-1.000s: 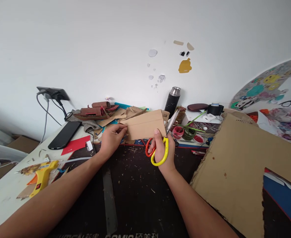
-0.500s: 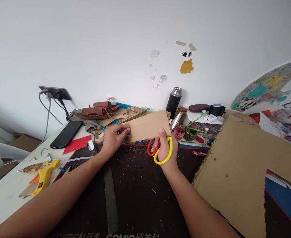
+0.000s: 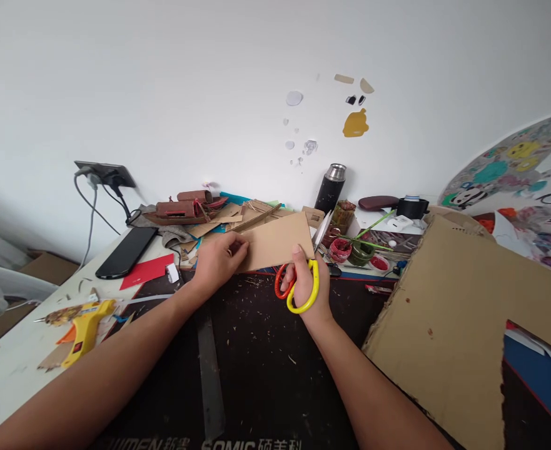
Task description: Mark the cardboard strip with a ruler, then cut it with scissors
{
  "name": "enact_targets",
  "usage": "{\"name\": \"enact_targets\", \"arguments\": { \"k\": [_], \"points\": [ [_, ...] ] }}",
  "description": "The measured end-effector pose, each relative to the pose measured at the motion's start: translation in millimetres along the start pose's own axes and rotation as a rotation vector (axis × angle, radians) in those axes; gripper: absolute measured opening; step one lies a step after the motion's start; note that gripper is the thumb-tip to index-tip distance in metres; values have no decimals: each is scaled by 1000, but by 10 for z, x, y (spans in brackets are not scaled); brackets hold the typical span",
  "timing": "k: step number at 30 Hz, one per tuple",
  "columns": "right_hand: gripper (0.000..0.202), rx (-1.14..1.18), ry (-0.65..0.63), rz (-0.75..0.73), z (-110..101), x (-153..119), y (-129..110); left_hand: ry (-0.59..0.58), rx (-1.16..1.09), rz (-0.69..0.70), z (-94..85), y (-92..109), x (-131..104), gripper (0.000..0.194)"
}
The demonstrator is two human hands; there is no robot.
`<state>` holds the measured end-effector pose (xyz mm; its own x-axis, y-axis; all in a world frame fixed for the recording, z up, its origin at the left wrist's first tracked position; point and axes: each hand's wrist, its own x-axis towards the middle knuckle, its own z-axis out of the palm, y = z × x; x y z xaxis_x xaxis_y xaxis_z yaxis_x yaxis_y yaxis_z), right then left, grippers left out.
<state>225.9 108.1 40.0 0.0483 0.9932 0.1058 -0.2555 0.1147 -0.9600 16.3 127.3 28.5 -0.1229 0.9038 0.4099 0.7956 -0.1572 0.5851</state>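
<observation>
A flat rectangular piece of cardboard is held up over the far edge of the dark mat. At its left end my left hand pinches it between thumb and curled fingers. My right hand presses its thumb on the lower right corner, the fingers going behind. That same hand carries scissors with one yellow and one red handle loop. Their blades point up just beyond the cardboard's right edge, and I cannot tell whether they touch it.
Cardboard scraps and a brown model boat lie along the wall. A black flask stands behind paint jars. A large cardboard sheet covers the right side. A yellow glue gun, phone and metal ruler lie left.
The cardboard's right end, my right hand and the scissors have shifted slightly left. My left hand keeps its hold, nearly in the same place.
</observation>
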Motion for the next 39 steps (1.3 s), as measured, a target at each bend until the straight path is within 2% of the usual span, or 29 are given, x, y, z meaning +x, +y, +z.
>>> {"name": "enact_targets", "arguments": {
  "k": [4,7,11,15,17,19,22,24,35,39],
  "points": [
    [53,54,24,31,-31,50,-27,28,-51,-140,-90,-153,149,23],
    [55,98,56,65,-55,90,-43,28,-86,-146,-192,-259,244,40],
    [59,96,95,49,-80,125,-69,-74,-209,-170,-255,-291,290,45],
    [60,95,122,23,-84,135,-87,-232,-338,-155,-207,-210,258,53],
    [59,98,124,22,-82,130,-81,-244,-368,-143,-176,-149,221,51],
    [59,96,116,28,-81,121,-66,-190,-298,-136,-157,-84,177,44],
    [57,93,102,25,-87,108,-39,-85,-48,-112,-153,-2,115,30],
    [54,88,90,17,-91,100,-28,-57,98,-70,-155,31,91,25],
    [48,30,22,-7,-65,53,-52,-166,450,158,-160,35,96,26],
    [48,20,17,5,-48,35,-65,-188,525,188,-147,68,92,23]
  ]
}}
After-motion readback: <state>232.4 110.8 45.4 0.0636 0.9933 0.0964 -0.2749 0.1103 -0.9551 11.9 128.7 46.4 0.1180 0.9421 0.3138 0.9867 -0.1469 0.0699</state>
